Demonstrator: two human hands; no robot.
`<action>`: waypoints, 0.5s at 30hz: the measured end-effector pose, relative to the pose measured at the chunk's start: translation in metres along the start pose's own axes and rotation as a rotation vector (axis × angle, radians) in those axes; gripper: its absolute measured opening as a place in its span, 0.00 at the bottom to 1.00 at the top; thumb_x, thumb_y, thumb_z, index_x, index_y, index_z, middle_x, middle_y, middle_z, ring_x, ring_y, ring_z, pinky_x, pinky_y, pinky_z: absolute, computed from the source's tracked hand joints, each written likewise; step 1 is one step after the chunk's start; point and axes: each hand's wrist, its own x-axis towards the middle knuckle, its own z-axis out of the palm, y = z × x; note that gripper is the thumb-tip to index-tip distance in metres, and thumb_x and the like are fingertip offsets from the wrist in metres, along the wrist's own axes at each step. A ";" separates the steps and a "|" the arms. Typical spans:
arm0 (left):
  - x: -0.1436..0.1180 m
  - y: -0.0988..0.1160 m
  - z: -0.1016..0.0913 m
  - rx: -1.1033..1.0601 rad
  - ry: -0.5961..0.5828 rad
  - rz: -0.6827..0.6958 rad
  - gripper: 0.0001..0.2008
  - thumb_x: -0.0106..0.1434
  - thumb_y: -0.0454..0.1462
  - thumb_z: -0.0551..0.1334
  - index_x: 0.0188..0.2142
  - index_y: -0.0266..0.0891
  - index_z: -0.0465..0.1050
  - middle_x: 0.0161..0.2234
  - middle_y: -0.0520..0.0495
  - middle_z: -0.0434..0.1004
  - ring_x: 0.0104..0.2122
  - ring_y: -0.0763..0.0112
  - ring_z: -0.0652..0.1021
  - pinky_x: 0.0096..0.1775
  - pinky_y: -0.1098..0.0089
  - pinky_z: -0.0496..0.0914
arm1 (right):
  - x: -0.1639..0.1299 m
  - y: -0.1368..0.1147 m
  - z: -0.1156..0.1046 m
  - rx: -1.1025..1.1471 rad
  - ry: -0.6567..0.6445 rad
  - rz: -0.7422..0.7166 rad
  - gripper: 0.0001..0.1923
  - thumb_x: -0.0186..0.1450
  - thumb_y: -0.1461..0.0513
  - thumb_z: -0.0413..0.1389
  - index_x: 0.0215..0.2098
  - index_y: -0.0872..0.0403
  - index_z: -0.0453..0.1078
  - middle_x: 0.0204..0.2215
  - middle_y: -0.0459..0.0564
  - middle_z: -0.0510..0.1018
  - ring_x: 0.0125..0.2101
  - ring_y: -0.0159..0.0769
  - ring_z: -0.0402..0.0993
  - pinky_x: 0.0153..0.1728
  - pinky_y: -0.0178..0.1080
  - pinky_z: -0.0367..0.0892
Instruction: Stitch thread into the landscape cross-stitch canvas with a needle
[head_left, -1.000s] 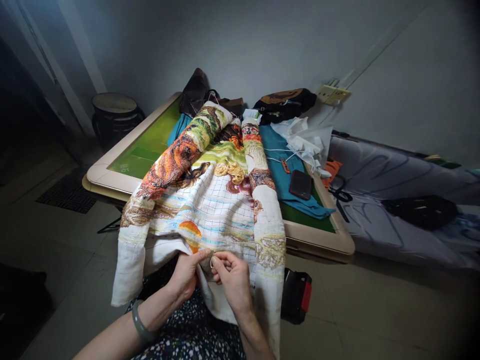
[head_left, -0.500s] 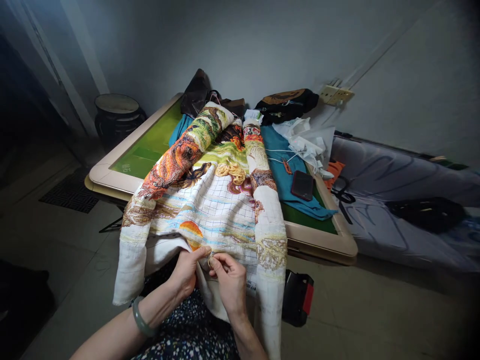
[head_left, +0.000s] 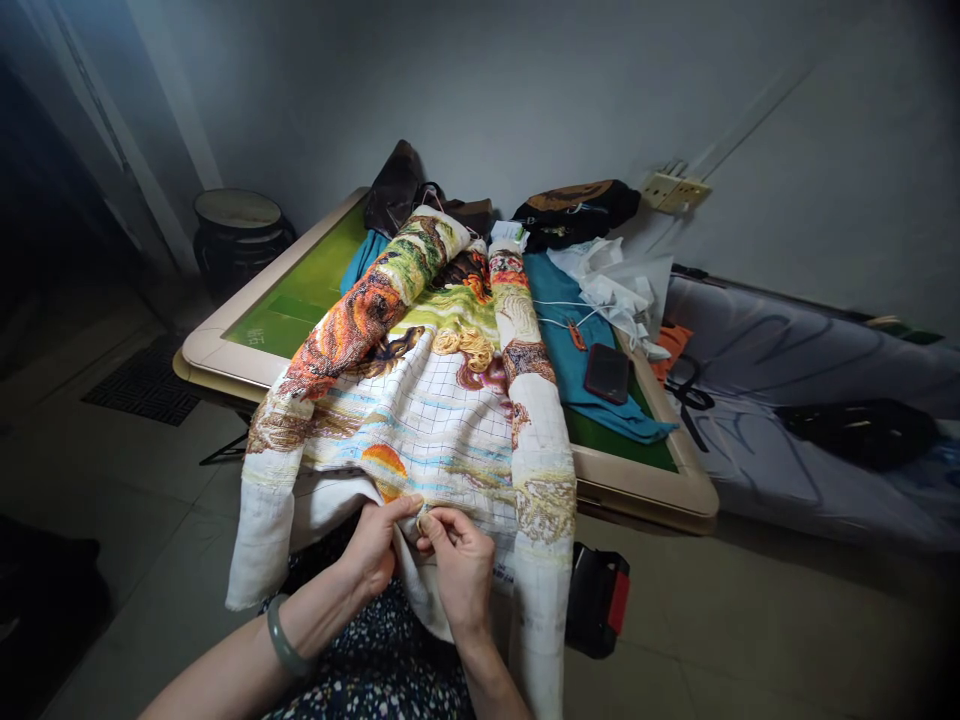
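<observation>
Pinching the cloth's [head_left: 420, 420] near edge, the left hand [head_left: 373, 548] and right hand [head_left: 461, 562] meet fingertip to fingertip above the lap, beside a table [head_left: 645, 480].

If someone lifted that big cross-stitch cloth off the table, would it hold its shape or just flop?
Probably flop: the cross-stitch cloth already drapes over the table edge and folds where the left hand and right hand pinch it. The densely stitched rolled sides look thicker, so likely heavier and a bit stiffer. The loose yellow thread resting on it could slide off.
</observation>
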 end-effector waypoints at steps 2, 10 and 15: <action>-0.001 0.000 0.000 -0.007 -0.003 -0.017 0.10 0.42 0.36 0.72 0.22 0.31 0.75 0.21 0.49 0.76 0.21 0.74 0.72 0.26 0.72 0.67 | 0.001 -0.002 0.001 0.033 0.013 0.020 0.11 0.57 0.56 0.60 0.27 0.56 0.72 0.19 0.47 0.75 0.19 0.32 0.70 0.21 0.33 0.68; -0.003 -0.001 -0.001 -0.008 -0.073 0.060 0.17 0.44 0.37 0.72 0.35 0.31 0.78 0.33 0.42 0.81 0.34 0.62 0.79 0.43 0.65 0.69 | 0.013 -0.022 -0.009 -0.221 -0.074 -0.145 0.11 0.62 0.57 0.55 0.39 0.55 0.73 0.22 0.47 0.74 0.22 0.35 0.71 0.25 0.36 0.68; -0.004 0.002 -0.002 -0.016 -0.109 0.108 0.23 0.44 0.36 0.73 0.42 0.32 0.76 0.39 0.40 0.81 0.43 0.57 0.77 0.50 0.61 0.65 | 0.018 -0.033 -0.014 -0.316 -0.059 -0.323 0.08 0.62 0.59 0.55 0.29 0.53 0.73 0.29 0.50 0.74 0.31 0.36 0.71 0.33 0.36 0.67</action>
